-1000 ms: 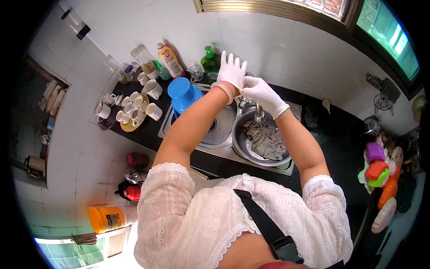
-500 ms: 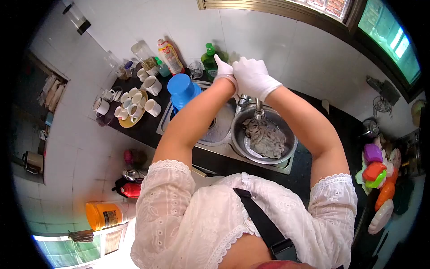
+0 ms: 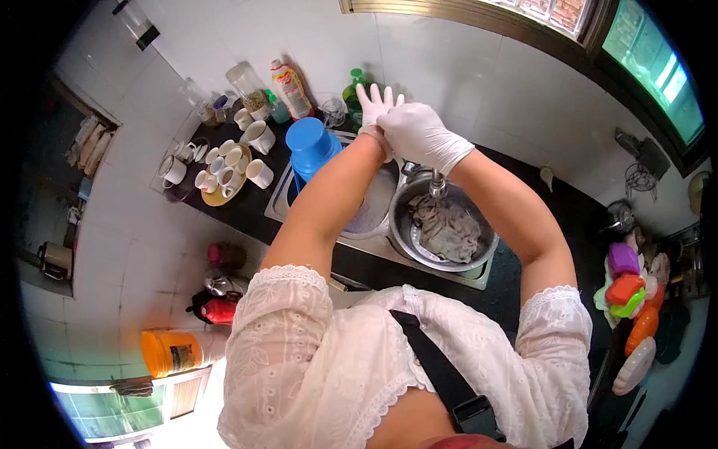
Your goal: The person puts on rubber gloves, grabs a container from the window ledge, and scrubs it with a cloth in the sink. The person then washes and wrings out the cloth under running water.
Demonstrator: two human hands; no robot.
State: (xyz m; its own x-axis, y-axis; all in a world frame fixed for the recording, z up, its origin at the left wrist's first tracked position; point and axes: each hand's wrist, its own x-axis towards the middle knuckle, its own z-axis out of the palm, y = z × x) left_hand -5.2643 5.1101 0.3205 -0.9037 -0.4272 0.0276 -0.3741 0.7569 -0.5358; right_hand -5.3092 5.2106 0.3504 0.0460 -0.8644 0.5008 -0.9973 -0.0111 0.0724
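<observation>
Right hand (image 3: 419,135) grip pinching white glove (image 3: 372,111) cuff, left hand (image 3: 376,105) fingers spread

Home kitchen, steel sink (image 3: 370,224), cups (image 3: 258,137), tiled wall (image 3: 449,67)

Above the sink, both gloved hands, left hand (image 3: 372,106) and right hand (image 3: 420,136), crowd the tap (image 3: 436,184). A metal basin (image 3: 479,247) holding grey cloth (image 3: 447,229) fills the right bowl; blue buckets (image 3: 310,149) block the left. Bottles (image 3: 291,89) and cups (image 3: 229,161) line the tabletop (image 3: 538,217), whose dark right stretch lies open.
</observation>
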